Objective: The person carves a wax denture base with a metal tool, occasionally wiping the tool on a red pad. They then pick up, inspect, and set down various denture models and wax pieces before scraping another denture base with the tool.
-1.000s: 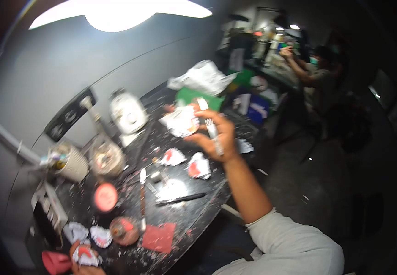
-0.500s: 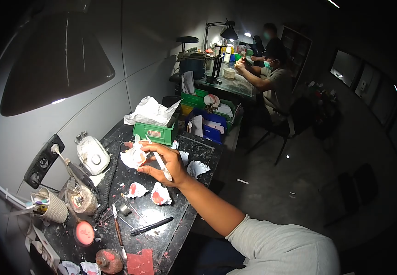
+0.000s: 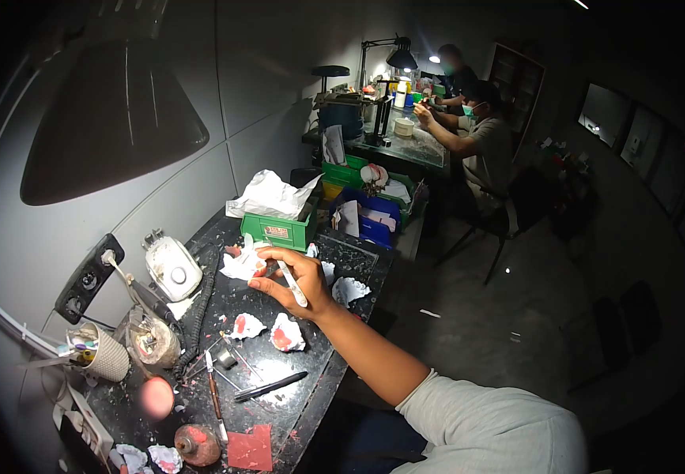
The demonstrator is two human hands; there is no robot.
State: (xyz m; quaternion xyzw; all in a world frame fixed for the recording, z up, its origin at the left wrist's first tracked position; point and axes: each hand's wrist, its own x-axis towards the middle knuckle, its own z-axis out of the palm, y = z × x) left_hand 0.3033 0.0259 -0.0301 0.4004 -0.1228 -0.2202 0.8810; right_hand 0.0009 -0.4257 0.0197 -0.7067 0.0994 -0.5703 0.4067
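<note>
My right hand [image 3: 299, 286] is closed around a white-handled tool [image 3: 292, 284] and a white cast with red wax [image 3: 244, 262], above the dark bench beside the green bin. Whether the fingers grip the cast or only touch it at its right edge is hard to tell. Two more casts with red patches, the left one [image 3: 247, 325] and the right one [image 3: 286, 333], lie just below the hand. Another white cast [image 3: 350, 291] sits to its right. My left hand is out of view.
A green bin [image 3: 277, 231] with white paper stands behind. A lamp shade [image 3: 113, 126] hangs at upper left. On the bench [image 3: 311, 403] are a pen [image 3: 271, 386], a brown-handled tool [image 3: 215, 395] and a red wax sheet [image 3: 250, 449]. Two people work at a far bench.
The whole view has shifted, so the bench things appear slightly right and lower. In my right hand, the cast and the tool have turned a little.
</note>
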